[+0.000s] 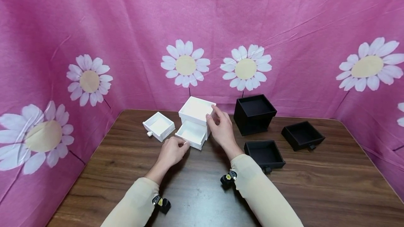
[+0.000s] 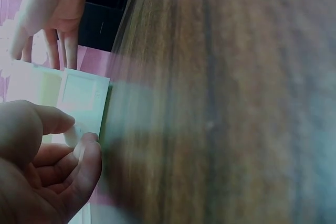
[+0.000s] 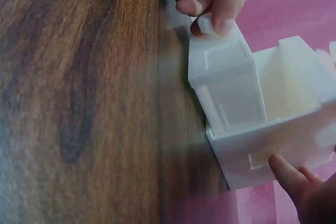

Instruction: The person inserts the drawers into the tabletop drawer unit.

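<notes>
A white box cabinet stands at the table's middle. From its lower slot a white drawer sticks partway out toward me, while the slot above it gapes. My left hand pinches this drawer's small round knob between thumb and fingers. Against the cabinet's right side lies my right hand, its fingers extended; in the right wrist view a fingertip touches the side panel. A second white drawer lies on the table to the left, knob facing me.
To the right stands a black cabinet with its front hollow. Two loose black drawers are near it, one black drawer in front and another black drawer farther right. A pink flowered cloth hangs behind the wooden table.
</notes>
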Action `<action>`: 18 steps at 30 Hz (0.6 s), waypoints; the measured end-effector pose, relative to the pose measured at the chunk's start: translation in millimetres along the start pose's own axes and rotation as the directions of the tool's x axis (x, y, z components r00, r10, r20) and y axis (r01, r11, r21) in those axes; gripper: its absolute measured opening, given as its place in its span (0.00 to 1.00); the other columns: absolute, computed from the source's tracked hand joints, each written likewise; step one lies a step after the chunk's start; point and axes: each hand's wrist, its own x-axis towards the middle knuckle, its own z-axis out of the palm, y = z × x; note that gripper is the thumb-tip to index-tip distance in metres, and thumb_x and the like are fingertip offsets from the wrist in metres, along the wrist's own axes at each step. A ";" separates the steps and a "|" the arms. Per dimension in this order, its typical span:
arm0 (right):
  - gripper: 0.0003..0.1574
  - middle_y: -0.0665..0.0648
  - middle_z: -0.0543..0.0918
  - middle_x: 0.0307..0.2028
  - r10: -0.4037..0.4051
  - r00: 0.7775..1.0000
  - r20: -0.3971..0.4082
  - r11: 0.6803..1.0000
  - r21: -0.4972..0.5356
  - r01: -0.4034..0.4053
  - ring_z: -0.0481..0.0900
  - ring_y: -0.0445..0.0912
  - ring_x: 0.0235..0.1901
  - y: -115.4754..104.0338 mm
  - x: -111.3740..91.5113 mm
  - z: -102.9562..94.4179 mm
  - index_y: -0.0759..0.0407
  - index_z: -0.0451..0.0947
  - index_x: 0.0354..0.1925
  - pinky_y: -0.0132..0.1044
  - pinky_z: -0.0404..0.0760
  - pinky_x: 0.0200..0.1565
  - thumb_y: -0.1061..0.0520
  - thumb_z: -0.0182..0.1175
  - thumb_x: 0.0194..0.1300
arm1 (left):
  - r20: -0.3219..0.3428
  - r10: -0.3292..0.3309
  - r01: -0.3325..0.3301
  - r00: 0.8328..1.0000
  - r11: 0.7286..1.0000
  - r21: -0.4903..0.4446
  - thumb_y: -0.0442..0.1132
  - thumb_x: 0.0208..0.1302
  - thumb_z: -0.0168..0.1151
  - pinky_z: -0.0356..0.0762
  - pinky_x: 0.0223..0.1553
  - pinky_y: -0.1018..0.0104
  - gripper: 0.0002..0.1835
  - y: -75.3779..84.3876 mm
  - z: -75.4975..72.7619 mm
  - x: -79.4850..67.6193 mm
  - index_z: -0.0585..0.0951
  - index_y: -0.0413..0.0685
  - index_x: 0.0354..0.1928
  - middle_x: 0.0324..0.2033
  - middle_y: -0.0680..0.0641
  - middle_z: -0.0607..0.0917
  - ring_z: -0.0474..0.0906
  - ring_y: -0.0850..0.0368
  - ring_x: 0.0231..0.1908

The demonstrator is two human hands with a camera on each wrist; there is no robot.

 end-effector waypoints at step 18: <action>0.34 0.68 0.77 0.66 0.001 1.000 -0.011 1.000 0.005 -0.001 0.85 0.63 0.63 0.0 -0.3 0.6 0.50 0.74 0.77 0.56 0.83 0.65 0.46 0.63 0.79 | 0.020 -0.064 0.064 0.998 0.998 0.015 0.53 0.69 0.67 0.80 0.37 0.60 0.12 9.0 5.9 16.3 0.94 0.67 0.30 0.09 0.67 0.79 0.81 0.63 0.23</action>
